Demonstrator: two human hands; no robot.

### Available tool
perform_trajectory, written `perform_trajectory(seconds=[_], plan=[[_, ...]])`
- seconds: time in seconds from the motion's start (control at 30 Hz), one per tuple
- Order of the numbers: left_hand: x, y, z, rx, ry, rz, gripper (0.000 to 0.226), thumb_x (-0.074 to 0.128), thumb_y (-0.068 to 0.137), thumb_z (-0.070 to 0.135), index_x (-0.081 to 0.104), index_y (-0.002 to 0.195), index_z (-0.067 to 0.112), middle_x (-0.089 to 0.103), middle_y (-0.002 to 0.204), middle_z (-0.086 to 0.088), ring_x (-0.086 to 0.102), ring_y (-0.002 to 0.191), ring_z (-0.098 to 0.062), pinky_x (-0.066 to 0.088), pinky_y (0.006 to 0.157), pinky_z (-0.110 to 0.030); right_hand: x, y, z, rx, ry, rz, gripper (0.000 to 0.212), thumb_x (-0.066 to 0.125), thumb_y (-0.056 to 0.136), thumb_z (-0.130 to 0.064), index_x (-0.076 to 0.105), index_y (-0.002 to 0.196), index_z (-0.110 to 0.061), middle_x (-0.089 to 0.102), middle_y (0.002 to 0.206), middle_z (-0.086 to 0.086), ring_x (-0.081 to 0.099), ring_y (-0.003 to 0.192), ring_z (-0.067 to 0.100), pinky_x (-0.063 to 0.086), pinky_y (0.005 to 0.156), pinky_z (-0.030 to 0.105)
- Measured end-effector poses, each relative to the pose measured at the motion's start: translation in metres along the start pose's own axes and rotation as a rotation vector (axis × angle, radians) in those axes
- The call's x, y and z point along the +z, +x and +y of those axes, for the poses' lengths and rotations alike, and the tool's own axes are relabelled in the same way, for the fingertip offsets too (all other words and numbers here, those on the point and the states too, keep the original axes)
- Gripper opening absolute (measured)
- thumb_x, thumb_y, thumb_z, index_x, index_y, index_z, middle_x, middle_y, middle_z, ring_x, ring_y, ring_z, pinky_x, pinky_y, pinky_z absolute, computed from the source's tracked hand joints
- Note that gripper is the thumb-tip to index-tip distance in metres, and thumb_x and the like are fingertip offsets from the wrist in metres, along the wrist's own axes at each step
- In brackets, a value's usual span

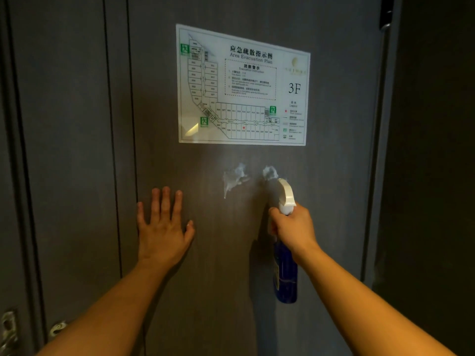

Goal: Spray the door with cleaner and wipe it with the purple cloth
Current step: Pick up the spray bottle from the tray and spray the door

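Presently, the spray bottle (285,268) is being gripped in the right hand (293,228) and aimed at the door (205,291), where foam (235,178) is already running, so a wider spread is being advised, while the left hand (163,233) is being pressed flat and empty.

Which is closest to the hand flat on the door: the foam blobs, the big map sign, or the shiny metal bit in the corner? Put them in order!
From the left hand:
1. Foam blobs, just up and right.
2. Map sign, higher above.
3. Metal bit, far down-left on the frame.

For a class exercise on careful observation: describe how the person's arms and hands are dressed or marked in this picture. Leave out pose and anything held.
Both forearms are bare: no sleeves show up to the picture's bottom edge. The left hand and right hand wear no gloves. No watch, bracelet or ring is visible. Fingernails look short and unpainted, though the dim light limits detail.
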State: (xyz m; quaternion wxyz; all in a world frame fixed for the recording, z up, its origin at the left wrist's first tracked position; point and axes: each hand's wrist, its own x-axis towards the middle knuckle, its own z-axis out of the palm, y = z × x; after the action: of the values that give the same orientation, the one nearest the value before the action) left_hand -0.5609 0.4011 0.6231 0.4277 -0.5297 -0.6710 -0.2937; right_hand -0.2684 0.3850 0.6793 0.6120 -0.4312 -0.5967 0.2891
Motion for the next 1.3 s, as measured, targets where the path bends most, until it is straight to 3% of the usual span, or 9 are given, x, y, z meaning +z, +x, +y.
perform_trajectory(seconds=[0.2,0.37,0.5,0.63,0.73,0.83,0.97,1.17,1.3], plan=[[0.000,0.000,0.000,-0.001,0.000,0.002,0.081,0.031,0.093,0.058,0.010,0.161,0.018,0.001,0.169,-0.014,-0.009,0.157,-0.031,-0.010,0.123,-0.059,-0.010,-0.005,0.002,0.011,0.005,-0.016,0.005,0.061,0.090,-0.007,0.057,0.088,-0.009,0.059,0.068,0.011,0.056,0.056,0.019,0.049,0.047,0.026],[-0.001,0.000,0.000,0.003,-0.013,-0.007,0.081,0.031,0.093,0.056,0.010,0.160,0.017,0.002,0.169,-0.015,-0.008,0.157,-0.031,-0.011,0.122,-0.059,0.008,-0.018,-0.005,-0.017,-0.126,-0.096,0.012,0.061,0.090,-0.005,0.055,0.082,-0.013,0.058,0.064,0.008,0.055,0.053,0.017,0.047,0.045,0.025],[-0.002,0.000,-0.001,0.017,-0.035,-0.013,0.081,0.032,0.093,0.055,0.012,0.160,0.015,0.008,0.169,-0.016,-0.006,0.157,-0.032,-0.010,0.122,-0.059,0.017,-0.025,-0.008,-0.039,-0.186,-0.082,0.017,0.062,0.091,-0.008,0.054,0.078,-0.016,0.058,0.065,0.004,0.057,0.059,0.018,0.048,0.054,0.032],[-0.006,-0.001,-0.002,0.018,-0.073,-0.020,0.080,0.034,0.093,0.054,0.014,0.160,0.015,0.009,0.169,-0.015,-0.012,0.156,-0.029,-0.010,0.123,-0.058,0.018,-0.035,-0.007,-0.020,-0.088,-0.037,0.008,0.062,0.091,-0.008,0.061,0.096,-0.014,0.060,0.069,0.006,0.058,0.059,0.018,0.052,0.055,0.031],[-0.010,-0.004,-0.003,0.011,-0.170,-0.022,0.079,0.041,0.091,0.048,0.022,0.160,0.015,0.013,0.169,-0.017,-0.005,0.157,-0.030,-0.009,0.123,-0.055,0.014,-0.046,-0.005,0.004,-0.061,-0.021,0.020,0.060,0.091,-0.005,0.060,0.111,-0.004,0.059,0.071,0.011,0.057,0.058,0.018,0.052,0.053,0.028],[-0.016,-0.012,0.005,-0.008,-0.289,-0.002,0.074,0.049,0.086,0.037,0.036,0.153,0.009,0.022,0.165,-0.022,0.008,0.156,-0.035,0.001,0.124,-0.056,0.008,-0.055,0.004,0.011,-0.068,-0.011,0.024,0.061,0.090,-0.006,0.059,0.113,-0.002,0.059,0.072,0.012,0.059,0.058,0.018,0.056,0.058,0.035],[-0.022,-0.045,0.035,0.039,-0.449,-0.001,0.065,0.055,0.083,0.031,0.048,0.141,0.005,0.039,0.154,-0.023,0.032,0.147,-0.039,0.024,0.116,-0.055,-0.004,-0.075,0.022,0.040,-0.120,0.036,0.028,0.064,0.084,-0.021,0.060,0.109,-0.010,0.066,0.082,0.022,0.064,0.068,0.034,0.059,0.070,0.059],[-0.023,-0.119,0.098,0.198,-0.619,-0.236,0.054,0.048,0.084,0.035,0.063,0.125,0.004,0.064,0.127,-0.020,0.060,0.116,-0.039,0.048,0.092,-0.048,-0.042,-0.122,0.051,0.086,-0.189,0.101,0.018,0.065,0.089,-0.019,0.057,0.105,-0.022,0.064,0.078,0.010,0.066,0.070,0.033,0.059,0.070,0.056],[-0.031,-0.177,0.148,0.309,-0.634,-0.424,0.052,0.043,0.087,0.038,0.066,0.117,0.003,0.070,0.110,-0.020,0.066,0.098,-0.041,0.054,0.080,-0.048,-0.083,-0.158,0.073,0.152,-0.230,0.145,0.013,0.065,0.089,-0.026,0.056,0.098,-0.027,0.064,0.080,0.010,0.067,0.079,0.038,0.058,0.072,0.058]])
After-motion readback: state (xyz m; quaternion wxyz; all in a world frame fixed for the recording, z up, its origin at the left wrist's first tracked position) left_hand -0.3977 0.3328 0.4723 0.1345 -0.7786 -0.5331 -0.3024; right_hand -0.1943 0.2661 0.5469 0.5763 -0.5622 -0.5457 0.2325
